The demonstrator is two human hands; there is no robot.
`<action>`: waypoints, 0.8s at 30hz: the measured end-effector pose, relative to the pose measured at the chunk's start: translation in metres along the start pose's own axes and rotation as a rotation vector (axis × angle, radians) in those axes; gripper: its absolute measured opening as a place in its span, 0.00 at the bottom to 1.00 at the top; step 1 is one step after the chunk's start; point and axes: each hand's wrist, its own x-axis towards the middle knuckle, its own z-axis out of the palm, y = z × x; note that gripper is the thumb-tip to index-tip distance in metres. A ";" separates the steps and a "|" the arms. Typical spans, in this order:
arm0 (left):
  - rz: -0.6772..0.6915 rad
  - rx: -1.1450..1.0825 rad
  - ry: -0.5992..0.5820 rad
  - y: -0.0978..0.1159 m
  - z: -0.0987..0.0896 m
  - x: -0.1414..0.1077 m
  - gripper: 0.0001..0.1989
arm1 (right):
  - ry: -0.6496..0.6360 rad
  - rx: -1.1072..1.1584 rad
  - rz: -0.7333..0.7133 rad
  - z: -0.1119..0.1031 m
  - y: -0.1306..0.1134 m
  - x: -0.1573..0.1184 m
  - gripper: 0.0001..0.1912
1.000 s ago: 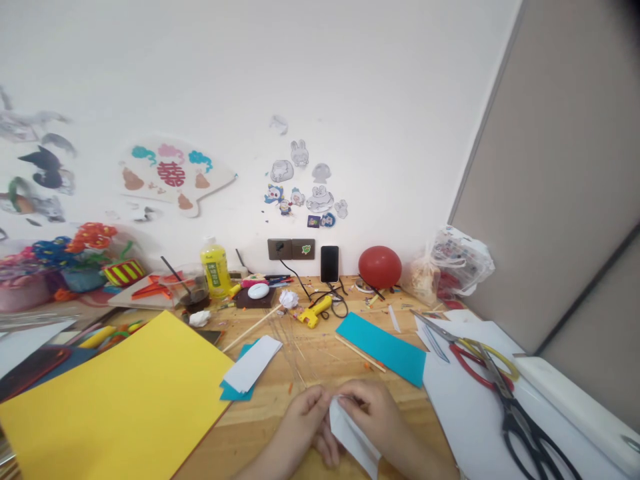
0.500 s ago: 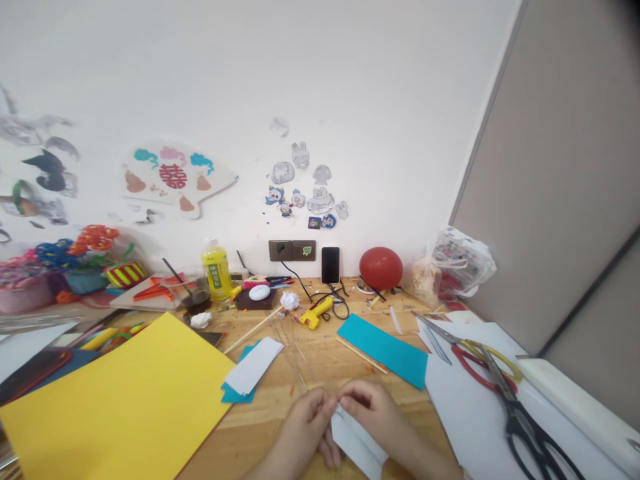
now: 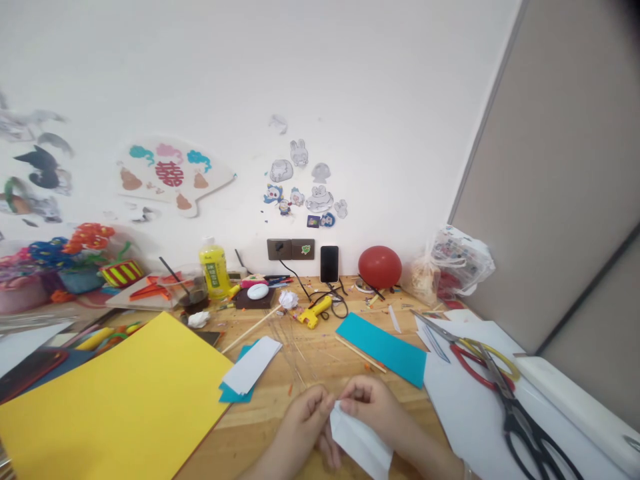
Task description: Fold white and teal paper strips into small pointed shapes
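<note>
Low in the middle of the view, a folded piece of white paper [image 3: 361,440] slants down to the right between my hands. My left hand [image 3: 309,417] pinches its upper left end between thumb and forefinger, with the other fingers partly beneath. My right hand [image 3: 373,407] grips the same upper end from the right, thumb on top. The two thumbs are nearly touching. Ahead of the left hand lie white paper strips [image 3: 255,363] on teal pieces. Beyond the right hand are a teal paper strip [image 3: 383,348] and a thin wooden stick [image 3: 357,352].
A large yellow sheet [image 3: 125,400] covers the left side. Black-handled scissors [image 3: 515,407] and a red-and-yellow-handled pair [image 3: 480,363] lie on white sheets at right. Farther back are a yellow glue gun [image 3: 316,312], a red balloon [image 3: 380,267], a phone [image 3: 329,264] and a drink bottle [image 3: 213,270].
The paper's lower end has swung slightly to the right and its face shows flatter. Both hands keep their pinch, the right one raised a little. The whole view has shifted slightly.
</note>
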 end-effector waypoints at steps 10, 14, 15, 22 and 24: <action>0.025 0.167 0.118 -0.002 0.002 0.000 0.22 | -0.015 -0.060 -0.023 0.001 0.009 0.001 0.13; -0.004 0.131 0.092 -0.002 0.002 0.000 0.22 | -0.004 -0.050 -0.002 0.002 0.008 0.001 0.12; -0.011 0.115 0.086 -0.002 0.002 0.000 0.22 | 0.001 -0.047 0.000 0.002 0.007 0.000 0.12; -0.045 -0.001 0.087 0.003 0.001 0.000 0.23 | 0.008 -0.063 -0.017 0.000 0.012 0.002 0.10; -0.041 -0.017 0.109 0.006 0.001 0.000 0.23 | 0.017 -0.067 -0.015 0.000 0.014 0.002 0.09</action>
